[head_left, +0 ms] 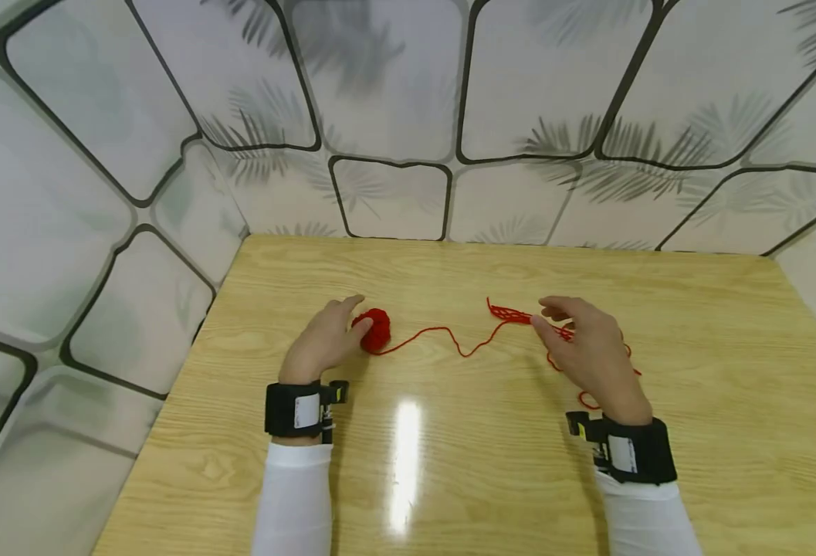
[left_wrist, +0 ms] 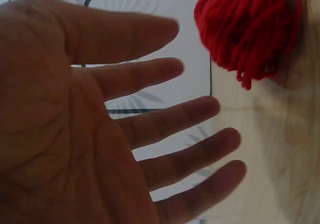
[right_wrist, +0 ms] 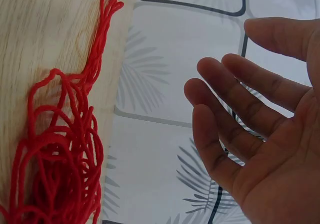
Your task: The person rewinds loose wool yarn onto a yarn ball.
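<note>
A red ball of yarn [head_left: 377,330] sits on the wooden table, left of the middle. My left hand [head_left: 320,340] is beside it, and the left wrist view shows a gap between the straight, spread fingers [left_wrist: 170,126] and the yarn ball [left_wrist: 245,27]. One strand of yarn [head_left: 442,330] runs rightward from the ball to a loose, looped bundle of red yarn [head_left: 510,315]. Above that bundle hovers my right hand [head_left: 584,347], hiding part of it. In the right wrist view its relaxed fingers [right_wrist: 240,107] hold nothing, apart from the tangled yarn [right_wrist: 60,149].
The wooden table [head_left: 449,440] meets a wall [head_left: 394,93] with a dark-line and leaf pattern at its back and left. A bright light reflection lies on the tabletop between the arms. Both wrists wear black camera straps [head_left: 292,409].
</note>
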Demonstrator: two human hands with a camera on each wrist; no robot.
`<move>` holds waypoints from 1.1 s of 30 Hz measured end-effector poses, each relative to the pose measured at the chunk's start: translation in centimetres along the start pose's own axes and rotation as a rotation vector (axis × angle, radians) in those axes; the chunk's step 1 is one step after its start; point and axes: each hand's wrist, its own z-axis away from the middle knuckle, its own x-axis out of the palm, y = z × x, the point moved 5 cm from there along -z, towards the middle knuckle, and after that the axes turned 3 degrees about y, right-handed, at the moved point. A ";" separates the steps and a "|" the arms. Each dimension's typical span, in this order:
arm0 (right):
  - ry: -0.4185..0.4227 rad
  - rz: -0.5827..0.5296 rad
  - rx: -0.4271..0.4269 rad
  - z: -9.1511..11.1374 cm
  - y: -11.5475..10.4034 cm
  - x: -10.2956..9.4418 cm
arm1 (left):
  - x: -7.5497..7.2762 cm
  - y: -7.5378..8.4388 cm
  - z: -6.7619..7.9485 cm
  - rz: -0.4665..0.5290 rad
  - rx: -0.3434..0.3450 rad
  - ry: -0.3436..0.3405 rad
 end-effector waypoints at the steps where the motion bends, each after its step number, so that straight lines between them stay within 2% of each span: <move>1: -0.007 0.001 0.000 0.0 0.0 0.1 | 0.3 -0.1 -0.1 0.011 -0.013 -0.013; 8: -0.076 -0.002 -0.009 0.3 -0.4 1.3 | 2.5 0.1 -1.0 0.032 -0.088 -0.004; 12: -0.106 -0.014 -0.020 0.6 -0.6 2.0 | 3.1 0.8 -1.3 0.065 -0.092 0.011; 15: -0.112 -0.025 -0.050 0.7 -1.1 2.4 | 3.3 1.7 -1.2 0.143 -0.081 0.007; 18: -0.115 -0.076 -0.092 0.8 -2.1 2.9 | 3.0 3.3 -0.6 0.283 -0.034 0.008; 20: -0.140 -0.143 -0.115 0.9 -3.1 3.3 | 2.5 5.0 0.0 0.409 0.018 0.013; 23: -0.213 -0.289 -0.125 1.2 -5.2 4.3 | 1.7 7.7 1.1 0.594 0.125 0.027; 25: -0.249 -0.394 -0.106 1.3 -6.6 4.7 | 1.3 9.3 1.9 0.673 0.191 0.040; 28: -0.248 -0.558 -0.077 1.5 -8.6 4.2 | 1.0 11.1 2.8 0.726 0.256 0.064; 33: -0.172 -0.725 -0.109 1.5 -10.6 2.4 | 0.9 13.1 3.8 0.728 0.281 0.080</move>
